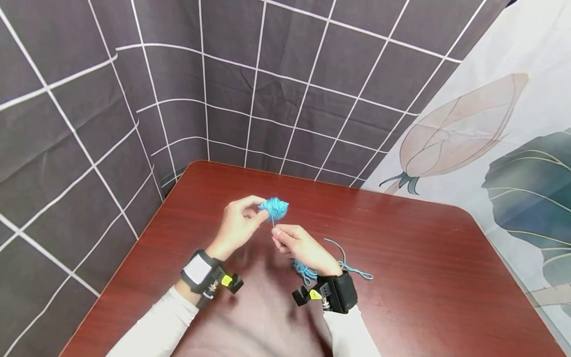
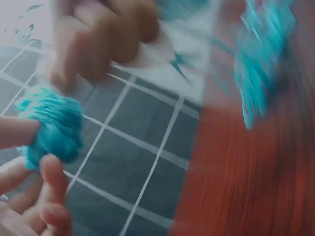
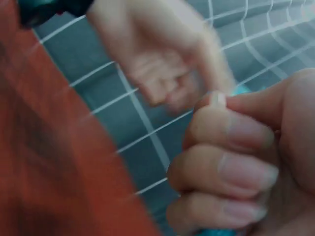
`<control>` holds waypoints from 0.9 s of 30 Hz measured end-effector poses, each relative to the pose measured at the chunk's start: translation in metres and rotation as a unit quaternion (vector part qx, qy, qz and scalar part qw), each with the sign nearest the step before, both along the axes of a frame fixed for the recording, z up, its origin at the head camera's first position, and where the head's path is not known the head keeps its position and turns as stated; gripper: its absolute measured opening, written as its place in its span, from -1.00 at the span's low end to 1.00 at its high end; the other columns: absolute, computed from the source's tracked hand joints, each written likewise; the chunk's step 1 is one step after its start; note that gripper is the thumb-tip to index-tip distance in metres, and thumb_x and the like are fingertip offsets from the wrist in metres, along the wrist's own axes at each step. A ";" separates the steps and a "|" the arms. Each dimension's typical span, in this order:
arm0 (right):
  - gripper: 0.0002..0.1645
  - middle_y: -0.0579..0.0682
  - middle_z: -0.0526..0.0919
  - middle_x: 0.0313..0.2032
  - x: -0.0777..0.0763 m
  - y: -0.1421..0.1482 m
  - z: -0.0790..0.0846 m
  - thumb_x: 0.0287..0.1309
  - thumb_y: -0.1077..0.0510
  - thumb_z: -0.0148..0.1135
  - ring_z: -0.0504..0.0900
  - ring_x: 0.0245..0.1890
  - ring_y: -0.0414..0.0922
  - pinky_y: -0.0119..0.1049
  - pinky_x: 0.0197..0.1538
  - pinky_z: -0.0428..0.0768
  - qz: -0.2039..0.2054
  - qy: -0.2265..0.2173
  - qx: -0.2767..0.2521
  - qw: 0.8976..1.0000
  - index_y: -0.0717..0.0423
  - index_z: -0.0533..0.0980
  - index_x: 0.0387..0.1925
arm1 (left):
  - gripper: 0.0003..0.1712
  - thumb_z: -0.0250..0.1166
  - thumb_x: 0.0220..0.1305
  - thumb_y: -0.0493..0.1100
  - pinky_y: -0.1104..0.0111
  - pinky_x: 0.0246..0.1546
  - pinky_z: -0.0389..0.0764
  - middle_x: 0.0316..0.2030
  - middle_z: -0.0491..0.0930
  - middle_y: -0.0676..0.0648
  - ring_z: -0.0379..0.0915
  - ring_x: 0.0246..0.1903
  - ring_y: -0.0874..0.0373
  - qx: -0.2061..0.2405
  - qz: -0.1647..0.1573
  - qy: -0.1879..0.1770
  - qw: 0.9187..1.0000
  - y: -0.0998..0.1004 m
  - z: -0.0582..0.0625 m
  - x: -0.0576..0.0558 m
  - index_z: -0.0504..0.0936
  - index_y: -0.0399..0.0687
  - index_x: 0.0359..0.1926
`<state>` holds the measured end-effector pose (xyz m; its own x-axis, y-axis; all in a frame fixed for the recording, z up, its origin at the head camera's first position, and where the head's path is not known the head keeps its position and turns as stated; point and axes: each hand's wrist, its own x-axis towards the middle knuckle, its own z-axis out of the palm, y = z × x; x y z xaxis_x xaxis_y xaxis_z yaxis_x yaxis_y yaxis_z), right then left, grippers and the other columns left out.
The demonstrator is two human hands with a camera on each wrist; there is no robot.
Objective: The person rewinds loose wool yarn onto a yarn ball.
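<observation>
A small ball of turquoise yarn (image 1: 274, 208) is held above the table between the thumb and fingers of my left hand (image 1: 239, 219). Just below and to its right, my right hand (image 1: 300, 243) pinches the strand that runs down from the ball. In the left wrist view the wound ball (image 2: 53, 129) shows its wraps between the left fingers, with the right hand (image 2: 106, 42) blurred beside it. The right wrist view shows the curled right fingers (image 3: 224, 167) close up; the ball is mostly hidden behind them.
A loose heap of the same yarn (image 1: 305, 271) lies on the reddish-brown table (image 1: 415, 258), partly behind the right wrist, with a loop trailing right. Each wrist wears a black strap with a small camera. A dark gridded curtain (image 1: 285, 89) stands behind the table.
</observation>
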<state>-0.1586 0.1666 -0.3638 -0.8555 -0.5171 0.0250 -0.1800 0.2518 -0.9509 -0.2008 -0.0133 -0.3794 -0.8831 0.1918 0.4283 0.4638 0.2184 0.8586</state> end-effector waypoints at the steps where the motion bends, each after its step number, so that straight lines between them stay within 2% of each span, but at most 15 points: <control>1: -0.53 -0.10 0.13 -0.69 -0.002 0.000 -0.004 0.40 0.07 -0.20 0.06 -0.71 -0.22 -0.40 -0.62 0.08 0.006 -0.024 -0.019 1.000 0.38 0.25 -0.53 | -0.78 0.29 0.08 -0.22 0.45 -0.68 0.47 -0.45 0.61 -0.09 0.46 -0.64 0.10 0.041 -0.027 -0.018 0.999 -0.001 0.000 0.000 0.63 -0.13 -0.19; 3: -0.56 -0.12 0.11 -0.71 -0.006 0.002 -0.010 0.40 0.16 -0.22 0.04 -0.74 -0.26 -0.43 -0.66 0.05 0.000 -0.068 -0.059 0.996 0.45 0.21 -0.52 | -0.77 0.28 0.10 -0.26 0.47 -0.64 0.48 -0.38 0.61 -0.12 0.45 -0.60 0.06 0.094 -0.100 -0.052 0.989 -0.003 0.000 0.001 0.62 -0.19 -0.17; 4: -0.58 -0.13 0.13 -0.72 -0.008 0.004 -0.012 0.39 0.19 -0.22 0.05 -0.76 -0.28 -0.46 -0.68 0.05 -0.012 -0.081 -0.073 0.994 0.45 0.24 -0.51 | -0.77 0.28 0.10 -0.28 0.44 -0.62 0.50 -0.37 0.61 -0.13 0.45 -0.59 0.05 0.097 -0.141 -0.060 0.983 -0.004 0.000 0.002 0.62 -0.21 -0.17; 6: -0.59 -0.17 0.12 -0.74 -0.011 0.009 -0.014 0.39 0.19 -0.22 0.05 -0.78 -0.31 -0.49 -0.70 0.04 -0.040 -0.083 -0.086 0.992 0.43 0.24 -0.52 | -0.80 0.28 0.08 -0.29 0.41 -0.59 0.51 -0.40 0.61 -0.10 0.45 -0.56 0.09 0.050 -0.213 -0.056 0.974 -0.006 0.000 0.003 0.64 -0.19 -0.20; 8: -0.58 -0.19 0.12 -0.75 -0.011 0.012 -0.012 0.38 0.15 -0.18 0.04 -0.79 -0.32 -0.49 -0.71 0.02 -0.068 -0.067 -0.087 0.992 0.38 0.25 -0.54 | -0.83 0.30 0.06 -0.25 0.39 -0.59 0.51 -0.48 0.60 -0.04 0.44 -0.57 0.16 -0.039 -0.243 -0.023 0.969 -0.007 -0.001 0.002 0.66 -0.12 -0.26; 10: -0.55 -0.18 0.09 -0.75 -0.009 0.013 -0.007 0.38 0.07 -0.15 0.01 -0.78 -0.28 -0.45 -0.70 0.01 -0.083 -0.041 -0.077 0.993 0.34 0.27 -0.54 | -0.87 0.32 0.04 -0.20 0.39 -0.60 0.51 -0.56 0.58 0.04 0.43 -0.61 0.22 -0.121 -0.217 0.017 0.968 -0.007 -0.002 0.001 0.67 -0.02 -0.31; 11: -0.51 -0.17 0.07 -0.75 -0.007 0.011 -0.004 0.37 0.03 -0.14 0.01 -0.77 -0.25 -0.43 -0.69 0.01 -0.081 -0.026 -0.065 0.994 0.35 0.23 -0.56 | -0.89 0.32 0.03 -0.16 0.41 -0.63 0.47 -0.61 0.55 0.07 0.41 -0.65 0.24 -0.153 -0.183 0.026 0.971 -0.006 -0.002 0.000 0.67 0.04 -0.34; 13: -0.50 -0.13 0.08 -0.73 -0.002 0.007 0.003 0.37 -0.01 -0.14 0.02 -0.75 -0.22 -0.40 -0.68 0.04 -0.069 0.008 -0.025 0.997 0.32 0.26 -0.54 | -0.89 0.32 0.02 -0.11 0.40 -0.72 0.43 -0.67 0.51 0.08 0.36 -0.72 0.26 -0.180 -0.089 0.037 0.979 -0.004 -0.003 -0.002 0.66 0.08 -0.36; 16: -0.52 -0.09 0.13 -0.70 0.002 0.000 0.006 0.37 -0.03 -0.16 0.07 -0.71 -0.19 -0.40 -0.64 0.10 -0.029 0.037 0.027 0.999 0.26 0.30 -0.53 | -0.85 0.31 0.02 -0.13 0.38 -0.78 0.37 -0.70 0.51 0.00 0.35 -0.76 0.22 -0.130 0.027 0.028 0.991 -0.003 -0.001 -0.003 0.66 0.03 -0.31; 18: -0.53 -0.09 0.13 -0.70 0.000 -0.001 0.000 0.37 -0.02 -0.16 0.06 -0.71 -0.20 -0.41 -0.63 0.09 0.000 0.022 0.016 1.000 0.24 0.29 -0.54 | -0.80 0.30 0.05 -0.17 0.39 -0.78 0.38 -0.64 0.54 -0.06 0.38 -0.74 0.18 -0.052 0.038 0.006 0.998 -0.004 0.000 -0.003 0.65 -0.04 -0.24; 20: -0.54 -0.11 0.10 -0.71 -0.008 0.003 -0.012 0.39 0.03 -0.18 0.03 -0.73 -0.22 -0.40 -0.64 0.04 0.025 -0.017 -0.044 0.999 0.28 0.24 -0.55 | -0.77 0.29 0.08 -0.21 0.42 -0.72 0.42 -0.53 0.58 -0.10 0.40 -0.68 0.13 0.037 -0.009 -0.022 0.999 -0.004 0.002 -0.003 0.63 -0.11 -0.19; 21: -0.55 -0.11 0.08 -0.71 -0.013 0.008 -0.019 0.39 0.06 -0.19 0.01 -0.74 -0.23 -0.40 -0.66 0.00 0.030 -0.042 -0.080 0.995 0.28 0.23 -0.56 | -0.76 0.29 0.09 -0.24 0.45 -0.71 0.42 -0.48 0.58 -0.09 0.40 -0.66 0.11 0.076 -0.048 -0.040 0.995 -0.005 0.003 -0.002 0.62 -0.15 -0.16; 23: -0.59 -0.15 0.06 -0.73 -0.020 0.018 -0.030 0.39 0.11 -0.18 -0.02 -0.75 -0.27 -0.41 -0.68 -0.05 0.019 -0.086 -0.139 0.986 0.26 0.26 -0.56 | -0.75 0.27 0.09 -0.31 0.42 -0.68 0.45 -0.40 0.58 -0.10 0.40 -0.63 0.08 0.105 -0.138 -0.062 0.983 -0.006 0.003 -0.001 0.61 -0.20 -0.14; 25: -0.61 -0.17 0.07 -0.73 -0.024 0.027 -0.033 0.38 0.13 -0.18 0.00 -0.77 -0.29 -0.42 -0.69 -0.06 -0.005 -0.095 -0.159 0.983 0.24 0.26 -0.57 | -0.76 0.27 0.08 -0.33 0.38 -0.63 0.49 -0.41 0.59 -0.07 0.41 -0.60 0.11 0.055 -0.220 -0.052 0.973 -0.006 0.003 0.000 0.62 -0.19 -0.17; 27: -0.61 -0.17 0.08 -0.73 -0.022 0.030 -0.025 0.37 0.09 -0.14 0.01 -0.76 -0.28 -0.43 -0.68 -0.03 -0.042 -0.078 -0.132 0.987 0.21 0.29 -0.57 | -0.80 0.28 0.07 -0.29 0.36 -0.65 0.50 -0.48 0.58 -0.01 0.41 -0.62 0.19 -0.046 -0.262 -0.007 0.964 -0.005 0.003 0.002 0.64 -0.10 -0.22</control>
<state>-0.1802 0.1966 -0.3886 -0.8992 -0.4373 0.0147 -0.0158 -0.0011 -0.9999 -0.1991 -0.0181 -0.3768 -0.6600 0.6499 0.3769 0.5199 0.0329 0.8536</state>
